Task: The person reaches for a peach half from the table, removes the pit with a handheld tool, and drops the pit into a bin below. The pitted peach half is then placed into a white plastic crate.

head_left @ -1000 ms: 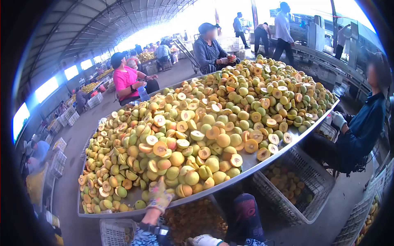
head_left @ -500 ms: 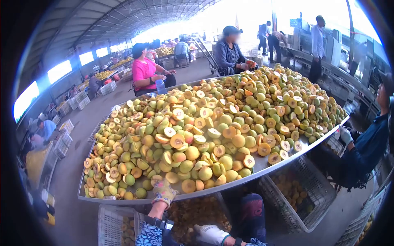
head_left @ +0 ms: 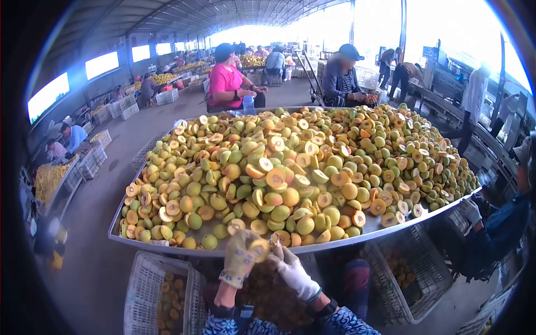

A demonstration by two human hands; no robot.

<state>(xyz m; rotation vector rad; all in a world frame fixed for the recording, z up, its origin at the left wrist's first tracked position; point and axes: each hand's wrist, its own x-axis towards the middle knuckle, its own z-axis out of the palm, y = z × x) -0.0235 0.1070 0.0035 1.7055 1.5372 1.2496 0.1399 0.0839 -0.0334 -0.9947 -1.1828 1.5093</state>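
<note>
Cup by its skin side the peach half (head_left: 260, 247), clasped low centre of the frame under the desk (head_left: 184, 251) rim in curled left hand (head_left: 241, 255) fingers, right hand (head_left: 291, 272) touching it, grip unclear: likely light, soft, easily bruised, slick on the cut face.

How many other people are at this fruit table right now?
3: person in pink at the far edge, person in a dark cap right of them, person in dark blue at the right edge. The fruit heap may hide others.
</note>
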